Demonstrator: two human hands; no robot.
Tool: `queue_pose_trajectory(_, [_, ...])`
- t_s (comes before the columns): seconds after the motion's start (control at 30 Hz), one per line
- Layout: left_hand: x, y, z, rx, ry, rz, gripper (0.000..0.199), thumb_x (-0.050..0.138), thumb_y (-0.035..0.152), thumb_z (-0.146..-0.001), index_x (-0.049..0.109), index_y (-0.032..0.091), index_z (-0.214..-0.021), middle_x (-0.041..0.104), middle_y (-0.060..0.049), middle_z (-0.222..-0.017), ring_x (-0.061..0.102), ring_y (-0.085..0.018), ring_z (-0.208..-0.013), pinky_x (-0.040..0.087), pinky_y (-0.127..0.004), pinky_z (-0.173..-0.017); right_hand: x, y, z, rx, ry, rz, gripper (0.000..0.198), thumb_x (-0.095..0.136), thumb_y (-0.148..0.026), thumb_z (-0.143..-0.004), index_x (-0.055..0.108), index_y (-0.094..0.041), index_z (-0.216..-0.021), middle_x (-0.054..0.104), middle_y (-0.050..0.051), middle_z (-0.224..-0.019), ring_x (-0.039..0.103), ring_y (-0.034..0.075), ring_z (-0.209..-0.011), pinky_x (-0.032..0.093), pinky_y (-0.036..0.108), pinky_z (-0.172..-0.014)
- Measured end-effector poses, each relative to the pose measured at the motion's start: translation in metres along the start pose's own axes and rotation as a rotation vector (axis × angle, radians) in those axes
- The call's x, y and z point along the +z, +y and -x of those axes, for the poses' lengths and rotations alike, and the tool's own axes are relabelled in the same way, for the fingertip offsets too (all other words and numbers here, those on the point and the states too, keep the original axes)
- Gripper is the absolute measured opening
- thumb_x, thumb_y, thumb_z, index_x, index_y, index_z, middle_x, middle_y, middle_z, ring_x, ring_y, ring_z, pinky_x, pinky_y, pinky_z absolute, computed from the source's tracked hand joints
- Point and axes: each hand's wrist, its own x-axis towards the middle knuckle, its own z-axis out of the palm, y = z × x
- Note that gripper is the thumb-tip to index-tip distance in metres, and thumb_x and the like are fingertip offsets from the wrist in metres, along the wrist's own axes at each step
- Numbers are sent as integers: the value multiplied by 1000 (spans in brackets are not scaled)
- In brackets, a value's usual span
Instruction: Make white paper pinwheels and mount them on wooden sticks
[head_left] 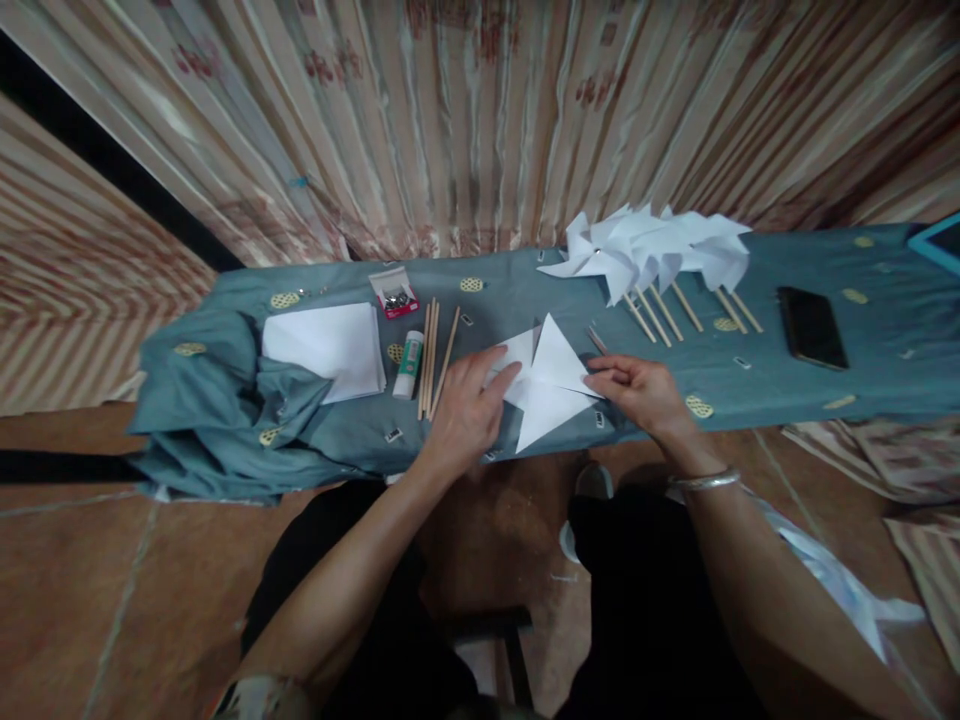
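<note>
A white square of paper (553, 372), cut into pinwheel flaps, lies in front of me on the cloth. My left hand (471, 405) holds the paper's left part, its fingertips and thumb pressed on it. At the paper's right corner, the thumb and fingers of my right hand (636, 388) pinch a flap. Just above my right fingers is the tip of a thin tool (598, 340), whose kind I cannot make out. Left of my left hand lie several wooden sticks (429, 350), and a glue stick (407, 365) is beside them.
A narrow table has a green patterned cloth (495, 290), bunched at left. A stack of white paper (326, 345) and an open box of metal pins (394, 293) are on the left. Several finished paper pinwheels (660, 250) lie at the back right, near a black phone (812, 327). Curtains hang behind.
</note>
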Motion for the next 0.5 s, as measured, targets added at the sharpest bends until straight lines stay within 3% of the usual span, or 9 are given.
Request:
queue_pose_trajectory(0.13, [7,25,3,133,-184,15,24,51,25,-92,59,17,-114,64,-11,-111,56,-24,-103,46,-42,-89,11,-5,2,2,110,37,32,70,-42,-69,72,-18,-91,74,4,-70,65,18,-59,50,30,-57])
queue_pose_trajectory(0.3, [14,34,-2,109,-328,-94,21,57,24,-90,59,15,-109,64,-10,-110,55,-25,-102,45,-39,-83,13,-18,10,4,26,221,25,69,-38,-72,73,-18,-88,73,4,-66,67,20,-58,50,31,-59])
queue_pose_trajectory(0.4, [16,32,-5,71,-388,-134,19,56,23,-90,60,15,-106,64,-10,-107,56,-25,-100,46,-39,-82,10,-21,15,-70,28,367,26,69,-37,-74,73,-19,-93,74,5,-70,69,22,-63,53,34,-62])
queue_pose_trajectory(0.5, [17,30,-7,55,-431,-130,18,57,26,-90,61,14,-104,65,-10,-104,56,-25,-99,47,-38,-83,10,-19,19,-277,100,474,26,64,-33,-80,71,-18,-100,76,9,-86,71,26,-78,56,40,-75])
